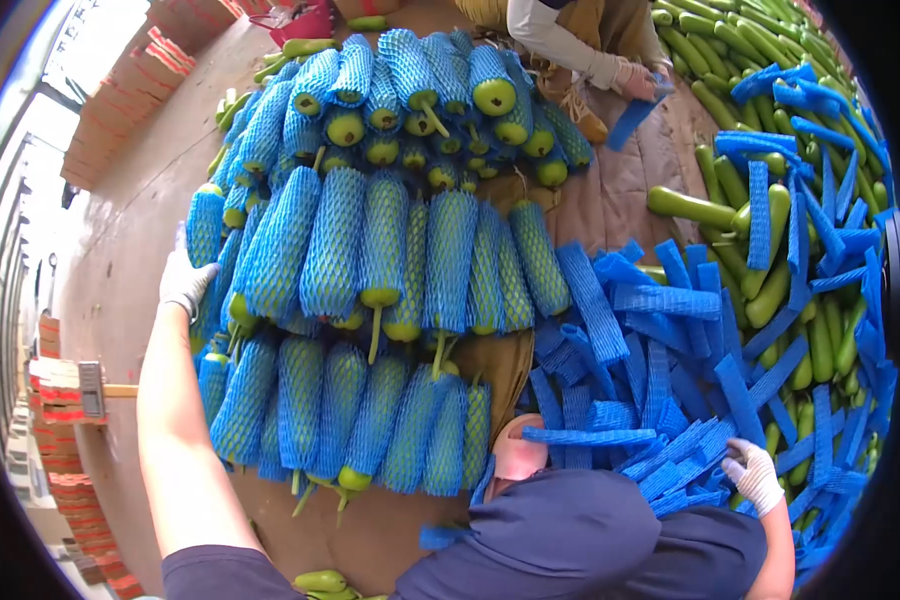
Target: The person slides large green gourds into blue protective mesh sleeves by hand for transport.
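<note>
My left hand (189,280), in a white glove, is pressed round a green gourd in a blue foam net (205,228) at the left edge of the stacked rows. Similar netted gourds (362,240) lie in several rows to its right, some with stems showing. At the lower right my right hand (755,475), in a white glove with bare-looking fingertips, is by the pile of flat blue foam nets (675,450). Its fingers are bent, and whether they hold a net cannot be made out.
Bare green gourds (820,340) with loose nets fill the right side. A co-worker's hands (638,82) hold a blue net at the top. Stacked cardboard (120,110) stands at left, with a small grey device (91,390). A red basin (295,22) is at the top.
</note>
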`<state>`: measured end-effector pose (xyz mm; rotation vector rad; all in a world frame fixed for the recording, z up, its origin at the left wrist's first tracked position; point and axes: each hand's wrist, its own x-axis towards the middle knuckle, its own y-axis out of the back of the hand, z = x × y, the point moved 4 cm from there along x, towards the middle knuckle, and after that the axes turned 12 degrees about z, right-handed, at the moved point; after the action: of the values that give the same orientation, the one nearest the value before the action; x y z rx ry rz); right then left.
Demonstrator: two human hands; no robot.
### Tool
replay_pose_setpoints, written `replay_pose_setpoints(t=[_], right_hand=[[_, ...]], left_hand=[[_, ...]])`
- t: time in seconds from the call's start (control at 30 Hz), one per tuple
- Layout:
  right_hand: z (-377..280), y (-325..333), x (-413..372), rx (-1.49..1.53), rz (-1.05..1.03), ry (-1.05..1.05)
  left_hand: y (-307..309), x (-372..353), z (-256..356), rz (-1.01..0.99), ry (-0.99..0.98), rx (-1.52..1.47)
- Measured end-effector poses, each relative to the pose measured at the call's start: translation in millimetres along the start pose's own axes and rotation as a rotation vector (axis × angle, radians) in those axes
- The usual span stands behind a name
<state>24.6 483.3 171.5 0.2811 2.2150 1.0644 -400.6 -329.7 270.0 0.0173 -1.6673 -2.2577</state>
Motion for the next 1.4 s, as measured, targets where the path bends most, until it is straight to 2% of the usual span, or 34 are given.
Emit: replay_pose_setpoints(t=[0.07,0.13,0.17,0.23,0.27,0.33,0.4,0.47,0.5,0.53,0.6,0.67,0.7,0.8,0.83,0.87,0.9,0.97,1.0,1.07,1.13,1.17,1.2,1.27,1.37,1.4], right_hand=[[9,7,-7,-0.195,-0.048,0.009],[-1,15,-17,-0.418,-0.114,-0.040],[1,16,-20,-0.407,-0.107,-0.051],[-6,13,-21,-0.334,-0.099,-0.096],[-10,11,-23,-0.245,-0.088,-0.136],[-24,10,-23,-0.223,-0.071,-0.101],[-34,10,-26,-0.159,-0.027,-0.082],[-40,12,-29,-0.201,0.001,0.093],[-36,12,-30,-0.250,0.014,0.200],[-53,14,-36,-0.238,-0.003,0.151],[-42,13,-37,-0.213,0.035,0.214],[-32,9,-38,-0.137,0.059,0.184],[-20,4,-40,0.034,0.025,0.069],[-3,6,-51,0.153,0.049,0.064],[7,6,-56,0.168,0.063,0.065],[17,8,-59,0.189,0.101,0.081],[27,12,-63,0.207,0.138,0.094],[39,19,-79,0.240,0.192,0.048],[50,21,-87,0.247,0.212,0.000],[79,21,-97,0.305,0.257,0.007],[95,23,-107,0.362,0.297,0.084],[96,28,-113,0.400,0.327,0.069],[105,30,-114,0.458,0.348,0.111],[97,50,-125,0.456,0.385,0.126],[52,85,-149,0.543,0.390,0.311],[28,95,-160,0.617,0.361,0.368]], left_hand=[[-10,-1,-2,0.099,0.130,0.311],[-41,15,-44,0.081,0.139,0.276],[-68,27,-83,-0.010,0.164,0.343],[-85,17,-97,-0.124,0.229,0.494],[-90,18,-109,-0.132,0.229,0.492],[-94,30,-134,-0.096,0.111,0.367],[-87,32,-148,-0.069,0.079,0.258],[-88,33,-139,-0.132,0.025,0.279],[-83,25,-114,-0.051,-0.034,0.281],[-74,15,-86,0.030,-0.097,0.270],[-65,-14,-27,0.394,-0.414,-0.128],[-50,-79,82,0.372,-0.600,-0.285],[-43,-123,138,0.307,-0.707,-0.394],[-83,-234,256,-0.046,-0.991,-0.570],[-102,-270,289,-0.094,-1.075,-0.594],[-130,-298,313,-0.168,-1.092,-0.578],[-169,-321,330,-0.213,-1.106,-0.441],[-228,-358,365,-0.466,-0.998,-0.193],[-244,-372,379,-0.514,-0.964,-0.065],[-269,-380,394,-0.483,-0.942,0.141],[-276,-369,402,-0.554,-0.898,0.158],[-282,-357,401,-0.498,-0.924,0.007],[-276,-346,406,-0.447,-0.994,-0.222],[-214,-342,434,-0.494,-0.921,-0.633],[-108,-366,483,-0.483,-0.873,-0.896],[-73,-382,499,-0.364,-0.980,-0.964]])
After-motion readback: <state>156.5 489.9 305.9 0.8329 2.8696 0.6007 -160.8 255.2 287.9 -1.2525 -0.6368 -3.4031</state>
